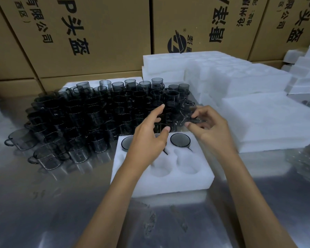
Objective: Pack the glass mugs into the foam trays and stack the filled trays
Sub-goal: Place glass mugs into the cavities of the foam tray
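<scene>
**Mug in hand over a half-filled tray**

At centre frame the right hand pinches a smoky glass mug, tilted, just above the far edge of the foam tray. The left hand hovers over the tray's far row with fingers spread and loose, holding nothing, index reaching toward the mugs massed on the steel table at centre left. Two mugs show seated in the tray's far row, one of them plain to see; the near pockets are bare.

Risks, as I judge them:
- The grip is only fingertips on smooth glass, so the mug may slip and strike the seated ones below.
- The handle must line up with its slot in the foam; set in crooked, the mug would sit proud and a tray stacked on top could crack it.
- The left fingers hang close to the crowded mugs, so a brush could topple several.

Hard to make out: the held mug is blurred and nearly transparent, so where its handle points is unclear. The left hand covers the middle of the far row, so I cannot tell whether a mug sits there. Foam stacks fill the upper right, their pockets washed out; cartons stand behind.
</scene>
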The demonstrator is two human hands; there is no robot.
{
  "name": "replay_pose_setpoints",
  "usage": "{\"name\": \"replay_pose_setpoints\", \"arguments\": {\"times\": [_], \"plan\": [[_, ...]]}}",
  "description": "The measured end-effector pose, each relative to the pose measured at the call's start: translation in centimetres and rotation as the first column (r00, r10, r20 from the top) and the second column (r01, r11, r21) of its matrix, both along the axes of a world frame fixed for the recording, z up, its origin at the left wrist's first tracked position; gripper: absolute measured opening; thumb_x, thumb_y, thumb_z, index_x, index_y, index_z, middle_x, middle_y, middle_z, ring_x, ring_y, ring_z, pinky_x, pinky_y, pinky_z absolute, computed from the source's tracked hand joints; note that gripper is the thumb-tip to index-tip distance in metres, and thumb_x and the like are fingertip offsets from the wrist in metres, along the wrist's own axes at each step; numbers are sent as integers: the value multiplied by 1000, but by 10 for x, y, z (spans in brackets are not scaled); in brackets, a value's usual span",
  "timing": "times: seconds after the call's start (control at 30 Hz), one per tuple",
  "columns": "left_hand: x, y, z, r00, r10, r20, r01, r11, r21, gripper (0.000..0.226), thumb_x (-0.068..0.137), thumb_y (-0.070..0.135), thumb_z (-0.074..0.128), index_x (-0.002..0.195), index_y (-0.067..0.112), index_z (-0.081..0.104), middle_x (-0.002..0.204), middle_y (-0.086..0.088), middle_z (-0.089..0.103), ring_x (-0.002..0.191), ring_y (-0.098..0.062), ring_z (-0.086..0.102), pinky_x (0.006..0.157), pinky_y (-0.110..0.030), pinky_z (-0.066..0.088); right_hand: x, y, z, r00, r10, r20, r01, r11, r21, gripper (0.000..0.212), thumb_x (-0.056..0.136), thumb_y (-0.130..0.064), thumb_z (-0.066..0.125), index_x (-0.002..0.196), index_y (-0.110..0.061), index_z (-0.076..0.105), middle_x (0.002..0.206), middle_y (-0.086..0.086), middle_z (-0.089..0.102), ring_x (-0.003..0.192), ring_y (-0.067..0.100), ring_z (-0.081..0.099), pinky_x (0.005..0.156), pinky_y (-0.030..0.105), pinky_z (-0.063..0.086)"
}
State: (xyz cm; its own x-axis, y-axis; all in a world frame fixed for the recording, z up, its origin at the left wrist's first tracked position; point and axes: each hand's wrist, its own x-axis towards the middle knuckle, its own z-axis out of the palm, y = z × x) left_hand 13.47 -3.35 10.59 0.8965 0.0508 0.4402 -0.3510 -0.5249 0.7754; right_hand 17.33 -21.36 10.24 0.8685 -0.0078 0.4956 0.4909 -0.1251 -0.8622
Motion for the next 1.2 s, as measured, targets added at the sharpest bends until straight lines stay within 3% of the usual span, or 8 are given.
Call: {"name": "replay_pose_setpoints", "arguments": {"times": [0.13, 0.3, 0.43, 0.53, 0.6, 0.83, 0.97, 1.2], "plan": [[-3, -3, 1, 997, -67, 29, 66, 997, 40, 70, 87, 22, 72, 146, 37, 37, 142, 16, 49, 125, 5, 47, 92, -6, 41, -12, 20, 5, 998, 41, 42, -40, 998, -39, 23, 77, -9, 80, 85, -15, 60, 95, 3, 61, 87, 21, 63, 75, 32, 53], [-7, 7, 12, 997, -4, 83, 2, 1000, 17, 51, 77, 22, 78, 121, 30, 54, 109, 17, 63, 95, 1, 60, 82, -18, 50, -22, 28, 10, 993, 119, -7, -119, 991, -63, 50, 73, -21, 87, 115, -28, 61, 92, -11, 63, 76, 12, 65, 73, 23, 54], [-17, 29, 21, 997, -71, -41, 72, 997, 17, 63, 67, 30, 89, 115, 37, 50, 103, 11, 59, 86, -6, 60, 76, -22, 52, -28, 32, 13, 967, 238, -90, -248, 960, -127, 54, 80, -16, 82, 128, -28, 61, 105, -5, 65, 84, 11, 66, 79, 23, 53], [-33, 54, 23, 953, -225, -205, 200, 971, -133, 71, 66, 21, 90, 123, 39, 52, 102, 2, 56, 81, -14, 64, 82, -36, 57, -36, 40, 18, 934, 335, -122, -352, 921, -168, 49, 83, -3, 73, 126, -24, 64, 116, -5, 66, 100, 15, 66, 88, 31, 55], [-46, 78, 26, 915, -307, -261, 255, 943, -214, 59, 68, 25, 84, 120, 39, 59, 100, 0, 58, 83, -15, 68, 81, -30, 56, -44, 47, 21, 901, 405, -154, -429, 880, -201, 49, 82, -1, 71, 124, -26, 64, 117, -3, 65, 103, 16, 65, 94, 35, 54], [-71, 116, 29, 894, -260, -366, 199, 960, -196, 35, 78, 53, 67, 106, 32, 69, 80, -5, 69, 69, -36, 66, 48, -31, 44, -63, 73, 26, 785, 558, -269, -619, 721, -311, 49, 80, -6, 76, 122, -25, 58, 119, -8, 61, 105, 20, 64, 101, 47, 47], [-71, 117, 20, 886, -223, -406, 160, 970, -184, 24, 86, 50, 68, 94, 28, 70, 71, -6, 69, 57, -13, 56, 41, -21, 35, -64, 72, 23, 770, 569, -288, -638, 676, -369, 50, 79, -7, 77, 122, -21, 58, 115, -7, 63, 101, 11, 62, 101, 37, 47], [-71, 121, 14, 875, -210, -437, 135, 971, -197, 27, 83, 44, 69, 92, 20, 61, 68, -6, 68, 53, -10, 41, 42, -18, 30, -60, 75, 17, 785, 559, -267, -615, 652, -443, 44, 83, -22, 77, 123, -31, 59, 121, -10, 62, 118, 11, 55, 104, 43, 42]]}}
